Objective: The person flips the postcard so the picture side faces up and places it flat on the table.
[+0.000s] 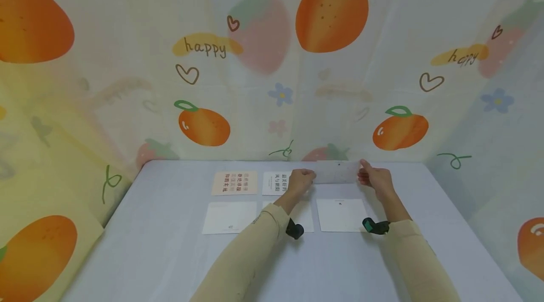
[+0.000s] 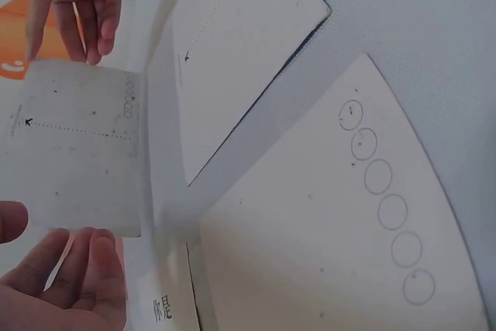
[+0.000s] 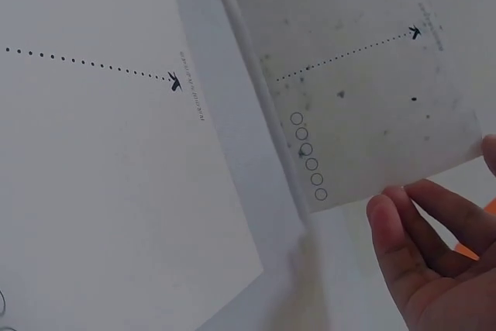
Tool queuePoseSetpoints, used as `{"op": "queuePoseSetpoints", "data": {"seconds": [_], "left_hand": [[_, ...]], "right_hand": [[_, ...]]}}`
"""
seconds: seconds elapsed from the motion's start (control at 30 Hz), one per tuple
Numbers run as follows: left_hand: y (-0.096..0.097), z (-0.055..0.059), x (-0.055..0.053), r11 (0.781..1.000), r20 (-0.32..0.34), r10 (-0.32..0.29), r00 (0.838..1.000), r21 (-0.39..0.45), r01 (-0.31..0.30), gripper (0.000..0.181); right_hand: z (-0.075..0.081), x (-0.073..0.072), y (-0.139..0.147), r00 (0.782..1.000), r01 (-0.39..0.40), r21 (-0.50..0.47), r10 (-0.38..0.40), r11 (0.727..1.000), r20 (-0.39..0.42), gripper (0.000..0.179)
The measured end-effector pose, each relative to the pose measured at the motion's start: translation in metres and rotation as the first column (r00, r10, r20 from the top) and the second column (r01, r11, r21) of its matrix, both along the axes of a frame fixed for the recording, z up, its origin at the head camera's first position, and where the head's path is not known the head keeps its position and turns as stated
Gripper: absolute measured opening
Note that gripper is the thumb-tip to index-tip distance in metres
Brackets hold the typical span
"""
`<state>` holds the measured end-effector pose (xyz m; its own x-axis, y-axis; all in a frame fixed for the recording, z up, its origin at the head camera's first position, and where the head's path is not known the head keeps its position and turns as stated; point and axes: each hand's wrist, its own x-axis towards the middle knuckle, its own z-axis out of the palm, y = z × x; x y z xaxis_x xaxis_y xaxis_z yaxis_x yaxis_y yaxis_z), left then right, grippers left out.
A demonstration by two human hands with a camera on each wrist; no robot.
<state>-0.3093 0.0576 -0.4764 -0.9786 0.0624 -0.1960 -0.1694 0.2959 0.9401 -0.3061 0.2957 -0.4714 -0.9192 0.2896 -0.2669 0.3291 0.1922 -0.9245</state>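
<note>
A white postcard [image 1: 337, 172] stands tilted up off the table at the back, its lower edge at or near the tabletop. My left hand [image 1: 302, 180] holds its left edge and my right hand [image 1: 376, 180] its right edge, thumbs and fingers at the sides. In the left wrist view the raised postcard [image 2: 77, 145] shows a dotted line, a small dark mark and a row of circles, with my left hand [image 2: 70, 284] below it and my right hand [image 2: 81, 5] above. From the right wrist, fingers of my right hand [image 3: 442, 253] touch the postcard's [image 3: 356, 91] edge.
A beige card with characters [image 1: 235, 183] and a white lettered card [image 1: 272, 183] lie to the left. In front lie a left blank-looking card [image 1: 229, 217], a middle card [image 1: 305, 214] partly under my left forearm, and a right card [image 1: 342, 217]. Printed cloth [image 1: 255, 103] hangs behind.
</note>
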Motion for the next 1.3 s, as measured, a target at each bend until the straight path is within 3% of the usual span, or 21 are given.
{"op": "queuePoseSetpoints", "data": {"seconds": [0.4, 0.8, 1.1, 1.17, 1.3], "left_hand": [[-0.002, -0.001, -0.002, 0.999, 0.005, 0.009, 1.000, 0.046, -0.009, 0.052], [-0.002, -0.007, 0.001, 0.996, 0.030, 0.033, 0.999, 0.078, -0.035, 0.052], [-0.002, -0.009, 0.001, 0.989, 0.061, 0.037, 0.997, 0.139, -0.045, 0.047], [-0.003, -0.009, 0.001, 0.991, 0.060, 0.033, 0.998, 0.129, -0.040, 0.046], [-0.003, -0.010, 0.001, 0.991, 0.057, 0.017, 0.998, 0.128, -0.024, 0.041]], "right_hand": [[0.000, -0.003, 0.001, 1.000, 0.004, -0.094, -0.003, 0.996, 0.013, 0.076], [0.001, 0.004, 0.001, 0.998, 0.035, -0.316, -0.048, 0.948, -0.034, 0.038], [-0.004, 0.008, 0.003, 0.998, 0.027, -0.351, -0.045, 0.936, -0.043, 0.016], [-0.006, 0.008, 0.003, 0.998, 0.018, -0.348, -0.039, 0.937, -0.054, 0.016], [-0.009, 0.009, 0.003, 0.999, 0.002, -0.302, -0.016, 0.953, -0.046, 0.037]]}}
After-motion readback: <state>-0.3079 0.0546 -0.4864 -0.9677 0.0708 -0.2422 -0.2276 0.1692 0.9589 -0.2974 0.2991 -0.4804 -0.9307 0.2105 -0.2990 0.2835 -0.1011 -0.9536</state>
